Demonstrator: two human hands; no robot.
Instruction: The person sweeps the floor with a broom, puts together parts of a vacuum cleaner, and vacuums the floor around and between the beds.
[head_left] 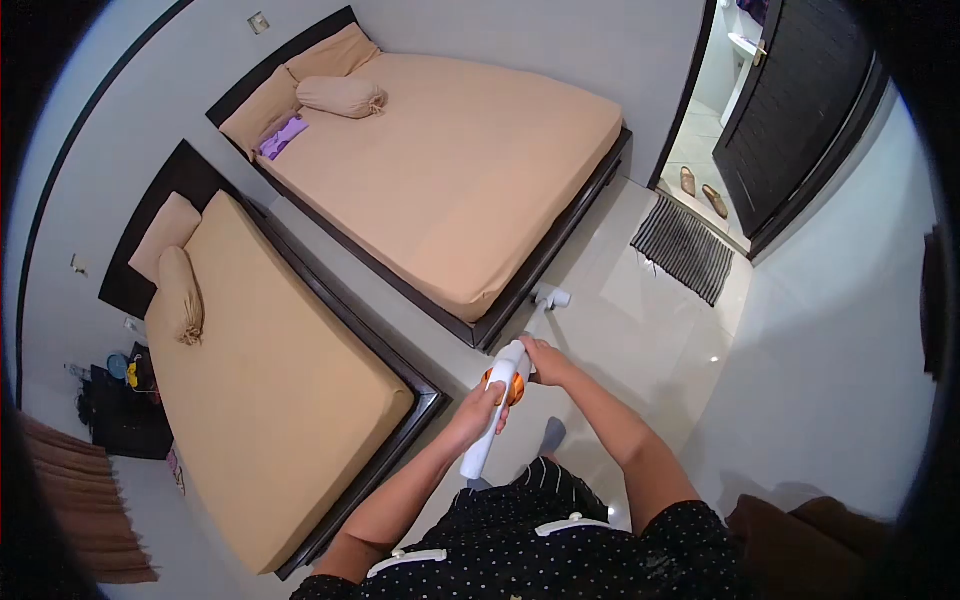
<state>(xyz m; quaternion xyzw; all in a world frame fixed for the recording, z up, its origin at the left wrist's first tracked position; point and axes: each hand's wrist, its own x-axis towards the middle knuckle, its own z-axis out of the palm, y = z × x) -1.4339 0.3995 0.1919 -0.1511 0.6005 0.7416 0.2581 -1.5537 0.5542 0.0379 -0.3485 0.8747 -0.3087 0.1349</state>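
Observation:
A white stick vacuum cleaner [478, 453] with an orange part slants away from my body at the middle of the view. My left hand [482, 408] is wrapped round its body beside the orange part. Farther up, my right hand [543, 360] is closed round the front part of the same cleaner. Its white floor head [553, 298] rests on the tiles near the foot corner of the larger bed [480, 180].
A second bed [270, 380] stands at the left, with a narrow gap between the beds. A striped mat [683, 248] lies before an open dark door [790, 120], with sandals [714, 201] beyond it. Brown fabric [810, 540] is at the lower right.

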